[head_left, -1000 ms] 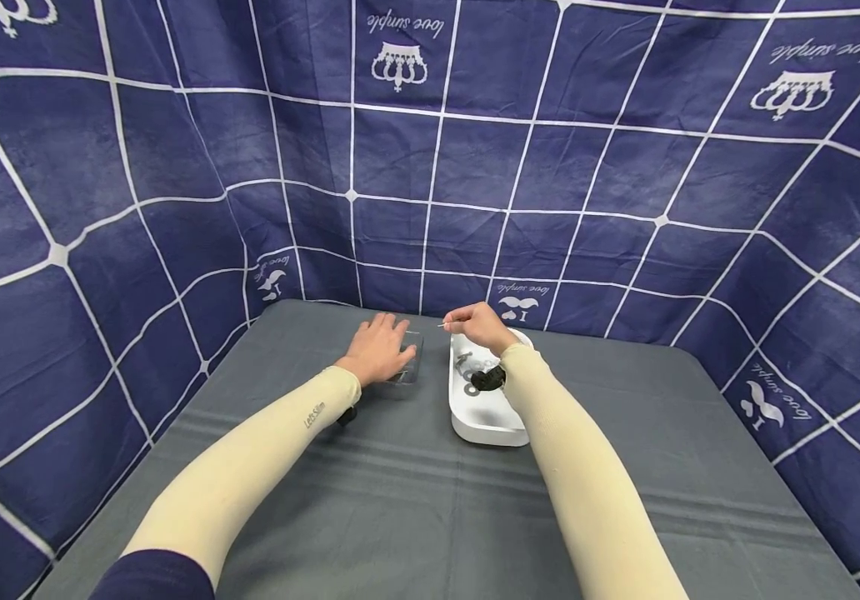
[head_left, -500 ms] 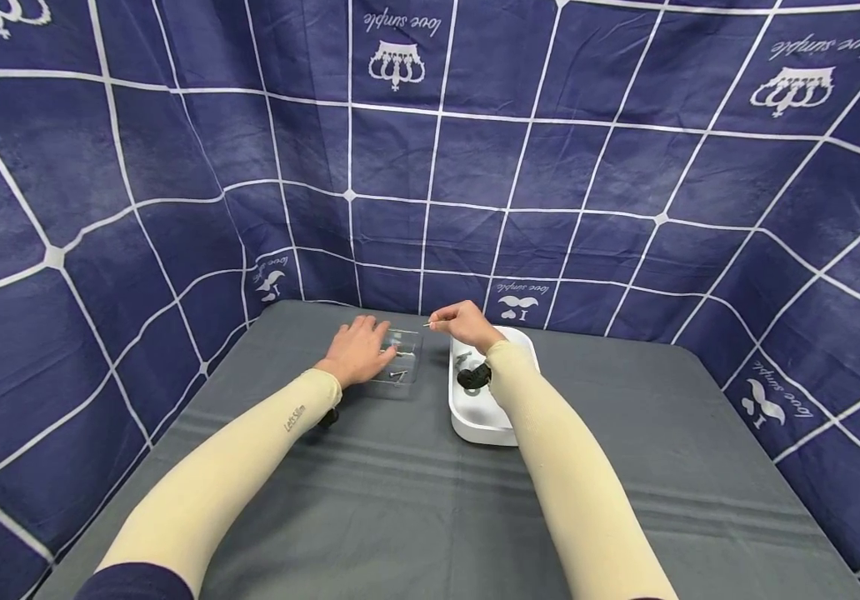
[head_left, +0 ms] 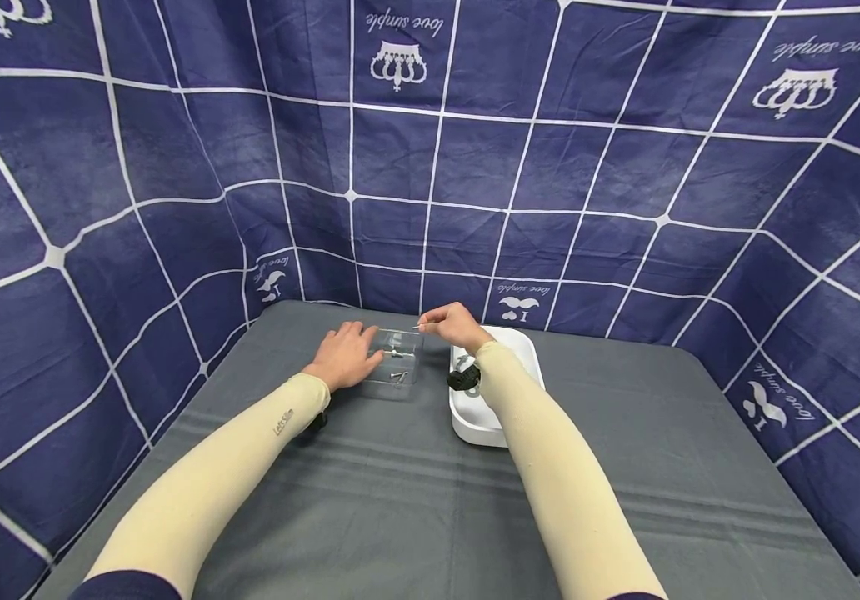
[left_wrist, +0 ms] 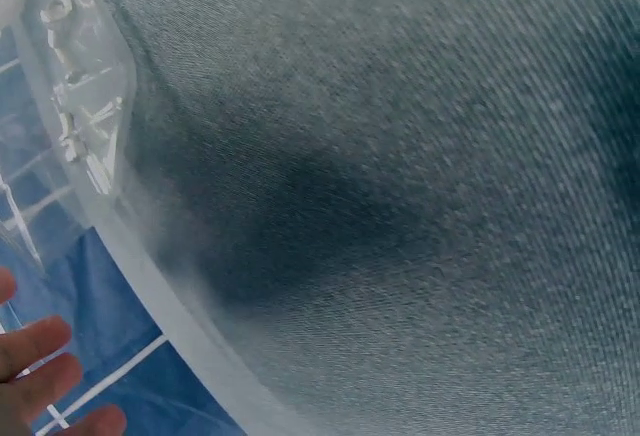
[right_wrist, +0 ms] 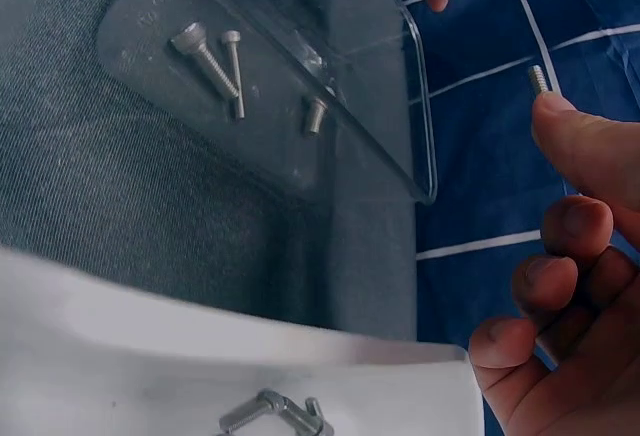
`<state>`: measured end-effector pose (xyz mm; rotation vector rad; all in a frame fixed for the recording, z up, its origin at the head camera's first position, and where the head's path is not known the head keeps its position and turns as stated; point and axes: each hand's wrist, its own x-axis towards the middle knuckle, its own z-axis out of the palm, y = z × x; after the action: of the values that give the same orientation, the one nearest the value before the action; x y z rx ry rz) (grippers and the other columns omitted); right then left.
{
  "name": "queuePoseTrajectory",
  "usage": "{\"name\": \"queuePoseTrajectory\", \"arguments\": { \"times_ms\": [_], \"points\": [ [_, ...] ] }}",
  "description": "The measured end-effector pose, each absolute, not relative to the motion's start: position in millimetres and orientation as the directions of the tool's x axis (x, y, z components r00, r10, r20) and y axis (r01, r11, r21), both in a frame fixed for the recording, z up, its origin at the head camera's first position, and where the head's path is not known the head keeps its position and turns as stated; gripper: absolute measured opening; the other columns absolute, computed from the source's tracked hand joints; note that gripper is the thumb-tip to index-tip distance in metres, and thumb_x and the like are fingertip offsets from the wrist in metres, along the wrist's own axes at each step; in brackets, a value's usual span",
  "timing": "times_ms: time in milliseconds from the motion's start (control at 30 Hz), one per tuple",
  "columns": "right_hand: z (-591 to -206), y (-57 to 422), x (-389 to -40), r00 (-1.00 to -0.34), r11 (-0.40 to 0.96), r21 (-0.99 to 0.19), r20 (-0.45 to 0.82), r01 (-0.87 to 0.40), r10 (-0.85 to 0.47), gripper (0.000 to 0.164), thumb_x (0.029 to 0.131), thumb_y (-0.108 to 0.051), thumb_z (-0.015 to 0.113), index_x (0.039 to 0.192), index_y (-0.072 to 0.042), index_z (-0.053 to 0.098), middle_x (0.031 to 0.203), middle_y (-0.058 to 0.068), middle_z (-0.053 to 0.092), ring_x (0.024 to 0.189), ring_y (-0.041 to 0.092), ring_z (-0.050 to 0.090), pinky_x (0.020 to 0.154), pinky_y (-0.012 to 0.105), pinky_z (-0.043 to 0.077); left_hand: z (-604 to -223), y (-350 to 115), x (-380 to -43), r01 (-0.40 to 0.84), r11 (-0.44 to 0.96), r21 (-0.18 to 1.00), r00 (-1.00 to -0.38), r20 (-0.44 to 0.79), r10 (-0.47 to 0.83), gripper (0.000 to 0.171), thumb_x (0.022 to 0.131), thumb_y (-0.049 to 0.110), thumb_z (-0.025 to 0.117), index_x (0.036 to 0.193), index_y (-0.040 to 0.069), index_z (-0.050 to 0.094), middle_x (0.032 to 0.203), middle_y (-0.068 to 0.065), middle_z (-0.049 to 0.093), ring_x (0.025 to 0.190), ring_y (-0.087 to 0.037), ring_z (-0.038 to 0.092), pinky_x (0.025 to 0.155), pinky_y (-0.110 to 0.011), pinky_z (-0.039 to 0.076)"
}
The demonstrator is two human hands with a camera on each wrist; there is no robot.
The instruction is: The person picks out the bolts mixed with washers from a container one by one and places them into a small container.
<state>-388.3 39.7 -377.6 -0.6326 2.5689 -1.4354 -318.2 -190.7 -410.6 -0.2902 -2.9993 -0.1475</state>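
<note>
While your right grip [head_left: 454, 327] pinches one screw [right_wrist: 538, 79] near the far right corner of the one clear box [head_left: 381, 391], your left grip [head_left: 343, 357] has its fingers spread by the box's left side. At least three loose bolts [right_wrist: 212, 61] lie in that box. One white tray [head_left: 477, 434], right of it on the grey surface [head_left: 400, 500], holds several metal pieces [right_wrist: 268, 405], too hidden to count.
</note>
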Motion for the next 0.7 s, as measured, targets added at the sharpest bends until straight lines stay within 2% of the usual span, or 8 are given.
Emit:
{"name": "queuePoseTrajectory", "arguments": {
  "times_ms": [167,500,700],
  "points": [
    [-376.1,36.7,-388.5,-0.900,0.460,-0.841,0.069,-0.284,-0.430,0.017,0.091,-0.010,0.073,0.104,0.000,0.077,0.098,0.004,0.075,0.086,0.009,0.056,0.074,0.022,0.043,-411.4,-194.1,-318.1,0.192,0.977,0.094,-0.977,0.110,0.181,0.062,0.101,0.043,0.050,0.152,0.009,0.044,0.144,-0.022,0.050,0.137,-0.039,0.044,0.108,-0.061,0.038],
    [-375.4,21.7,-391.0,-0.904,0.486,-0.822,0.078,-0.296,-0.421,0.015,0.089,-0.011,0.075,0.100,-0.003,0.078,0.084,-0.005,0.071,0.082,0.008,0.054,0.072,0.020,0.042,-414.0,-196.3,-324.1,0.171,0.980,0.103,-0.984,0.064,0.165,0.065,0.099,0.044,0.052,0.155,0.012,0.040,0.148,-0.021,0.047,0.140,-0.038,0.041,0.110,-0.060,0.037],
    [-372.4,19.1,-389.8,-0.895,0.498,-0.813,0.061,-0.302,-0.442,0.016,0.090,-0.011,0.073,0.102,-0.002,0.078,0.087,-0.002,0.072,0.081,0.008,0.055,0.073,0.021,0.043,-416.7,-195.2,-322.8,0.172,0.978,0.121,-0.985,0.036,0.169,0.067,0.100,0.044,0.050,0.157,0.012,0.036,0.150,-0.021,0.045,0.142,-0.038,0.039,0.110,-0.060,0.036]
  ]
}}
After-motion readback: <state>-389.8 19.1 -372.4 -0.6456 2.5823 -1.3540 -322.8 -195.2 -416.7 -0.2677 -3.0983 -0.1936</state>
